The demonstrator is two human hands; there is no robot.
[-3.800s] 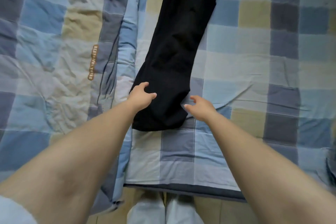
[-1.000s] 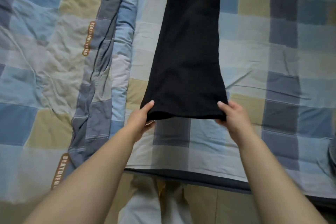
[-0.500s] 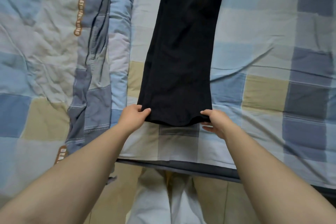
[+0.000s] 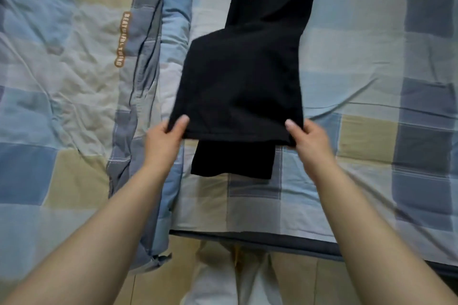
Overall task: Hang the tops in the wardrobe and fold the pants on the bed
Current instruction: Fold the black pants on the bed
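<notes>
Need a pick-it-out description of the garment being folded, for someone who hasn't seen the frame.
Start at the bed, covered in a blue, grey and tan checked sheet. In its middle lie the black pants, running away from the near edge, their near end lifted by the left hand and right hand. They are the only plain black item; the quilt alongside is checked.

Black pants [image 4: 238, 86] lie on a blue, grey and tan checked bedsheet [image 4: 371, 62].
</notes>
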